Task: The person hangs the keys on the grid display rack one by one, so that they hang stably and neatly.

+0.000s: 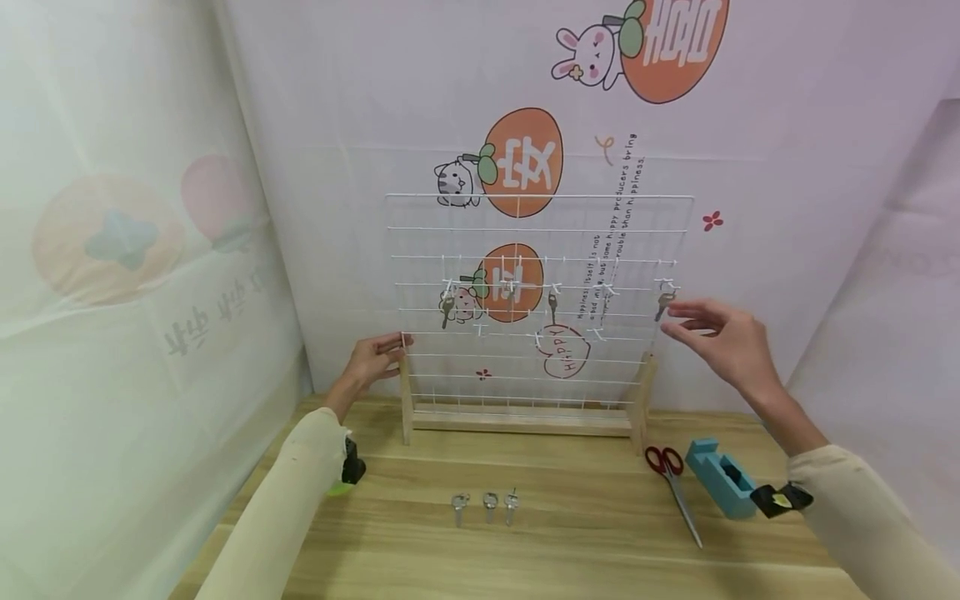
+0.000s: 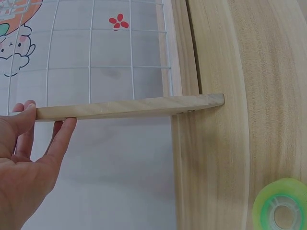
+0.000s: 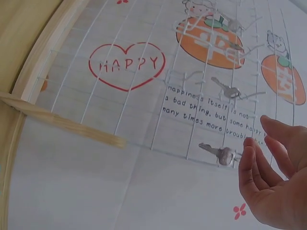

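A white wire grid rack (image 1: 525,360) stands upright in a wooden base, with several keys hanging from white hooks on it. My left hand (image 1: 372,360) pinches the top of the left wooden post (image 2: 120,108) between thumb and fingers. At the right edge of the grid, a key (image 3: 223,154) hangs from a hook. My right hand (image 1: 716,337) is beside that key, fingers loosely bent and holding nothing, fingertips close to the key's head. Other hanging keys include one at left (image 1: 447,310) and one near the middle (image 1: 553,307).
Three keys (image 1: 490,502) lie in a row on the wooden table (image 1: 405,533). Red-handled scissors (image 1: 678,492) and a blue tape dispenser (image 1: 722,479) lie at right. A green tape roll (image 2: 280,206) is at left. A printed white cloth (image 1: 337,183) hangs behind the rack.
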Demonstrator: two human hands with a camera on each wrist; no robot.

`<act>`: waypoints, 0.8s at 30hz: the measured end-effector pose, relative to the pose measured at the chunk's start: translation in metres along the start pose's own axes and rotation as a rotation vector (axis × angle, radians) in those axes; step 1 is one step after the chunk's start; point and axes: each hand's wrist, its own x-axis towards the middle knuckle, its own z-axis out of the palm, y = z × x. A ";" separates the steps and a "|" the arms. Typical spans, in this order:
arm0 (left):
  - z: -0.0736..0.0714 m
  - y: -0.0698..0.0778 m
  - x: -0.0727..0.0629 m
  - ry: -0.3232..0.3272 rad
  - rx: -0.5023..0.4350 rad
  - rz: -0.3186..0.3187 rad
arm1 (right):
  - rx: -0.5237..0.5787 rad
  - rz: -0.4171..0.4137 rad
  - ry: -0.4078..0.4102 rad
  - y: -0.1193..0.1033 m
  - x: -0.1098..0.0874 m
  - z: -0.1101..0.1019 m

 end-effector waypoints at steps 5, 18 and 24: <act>0.000 0.002 -0.001 -0.003 -0.003 0.003 | 0.013 -0.049 -0.035 -0.007 -0.010 0.010; 0.000 0.002 -0.002 0.006 0.002 0.007 | 0.085 -0.093 -0.131 -0.025 -0.026 0.039; 0.001 0.002 -0.002 0.003 0.000 0.005 | 0.113 -0.084 -0.182 -0.028 -0.033 0.053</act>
